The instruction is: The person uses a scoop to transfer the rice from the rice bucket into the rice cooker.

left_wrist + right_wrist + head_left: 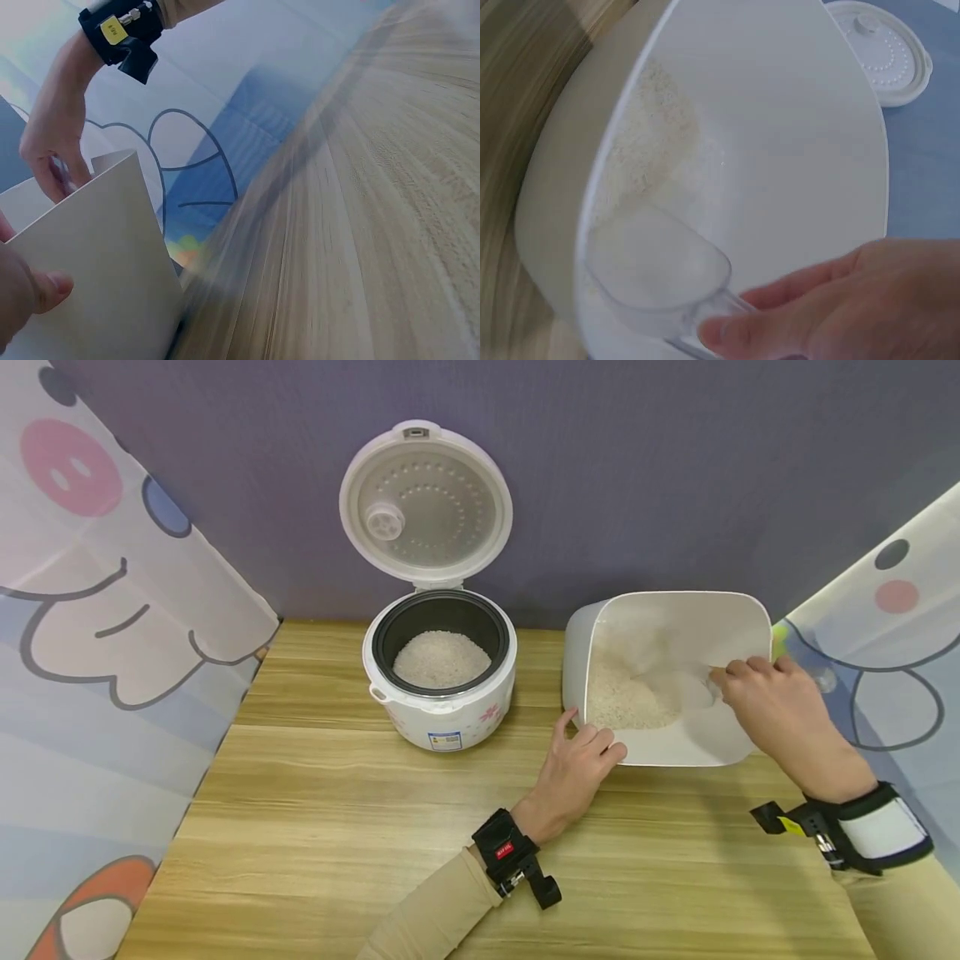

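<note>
A white rice bin (697, 745) stands on the table, with loose rice (626, 697) gathered toward its left side. My left hand (576, 768) grips the bin's near left rim; in the left wrist view its thumb (52, 291) lies against the outer wall. Over the bin's right side, my right hand (772, 702) holds a clear plastic scoop (660, 262) by its handle. The scoop's bowl is inside the bin, close to the rice. Left of the bin sits a white rice cooker (480, 714), its lid (427, 502) raised, with rice (442, 660) in the dark inner pot.
The wooden table (315, 827) extends in front of the cooker and bin. A dark grey backdrop (637, 468) rises behind them. Cartoon-printed cloth hangs at the left (112, 635) and right (907, 652). The cooker's raised lid leans back near the backdrop.
</note>
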A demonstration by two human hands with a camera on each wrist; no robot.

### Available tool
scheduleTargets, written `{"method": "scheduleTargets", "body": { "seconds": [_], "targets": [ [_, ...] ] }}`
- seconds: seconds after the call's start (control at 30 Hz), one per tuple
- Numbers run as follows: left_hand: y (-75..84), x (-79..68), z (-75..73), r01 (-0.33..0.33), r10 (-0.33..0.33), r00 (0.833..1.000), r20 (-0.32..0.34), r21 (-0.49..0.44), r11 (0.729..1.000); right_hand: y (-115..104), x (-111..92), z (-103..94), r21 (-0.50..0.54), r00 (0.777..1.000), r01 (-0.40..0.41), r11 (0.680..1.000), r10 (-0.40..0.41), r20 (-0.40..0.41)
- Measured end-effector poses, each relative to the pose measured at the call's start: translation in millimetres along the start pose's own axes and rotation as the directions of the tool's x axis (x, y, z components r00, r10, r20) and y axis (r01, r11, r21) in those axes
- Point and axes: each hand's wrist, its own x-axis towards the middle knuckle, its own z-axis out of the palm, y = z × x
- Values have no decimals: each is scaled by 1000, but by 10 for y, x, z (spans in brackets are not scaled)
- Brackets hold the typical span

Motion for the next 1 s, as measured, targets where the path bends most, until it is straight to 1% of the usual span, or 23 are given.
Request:
{"method": "scheduleTargets", "body": {
  "seconds": [0.07, 0.17, 0.27, 0.43, 0.5, 0.7, 0.73, 0.8, 0.9, 0.97, 1.0],
  "targets": [
    [1, 3, -3, -4, 4, 1000, -5, 2, 1000, 22, -30, 30, 31, 1000, 14, 999, -15, 26],
    [2, 6, 3, -12, 12, 1000, -11, 10, 1000, 49, -56, 62, 56, 999, 33, 998, -35, 42],
    [-4, 15, 2, -5, 5, 1000, -1, -4, 1000, 69, -51, 72, 50, 997, 48, 998, -51, 54],
    [-18, 24, -14, 8, -7, 1000, 29, -36, 999, 70, -33, 103, 92, 992, 64, 994, -73, 99],
    [-19, 22, -19, 5, -4, 999, 36, -43, 999, 55, -33, 113, 118, 989, 50, 992, -65, 130],
    [-16, 20, -38, -2, 5, 999, 49, -62, 998, 16, -1, 117, 157, 977, -3, 988, -31, 212],
    [-17, 23, -42, 0, 3, 999, 52, -66, 998, 13, 8, 111, 167, 973, -14, 986, -25, 231],
    [-18, 28, -52, 7, -2, 998, 58, -78, 997, 6, 27, 94, 198, 957, -50, 979, -10, 289],
    [-22, 40, -74, 14, -8, 998, 66, -91, 996, -10, 49, 87, 256, 915, -117, 959, 4, 403],
    [-23, 49, -89, 15, -8, 998, 70, -97, 995, -19, 59, 88, 282, 891, -149, 948, 5, 454],
    [-24, 53, -97, 15, -8, 997, 72, -100, 995, -22, 63, 90, 292, 884, -157, 944, 2, 468]
  ]
}}
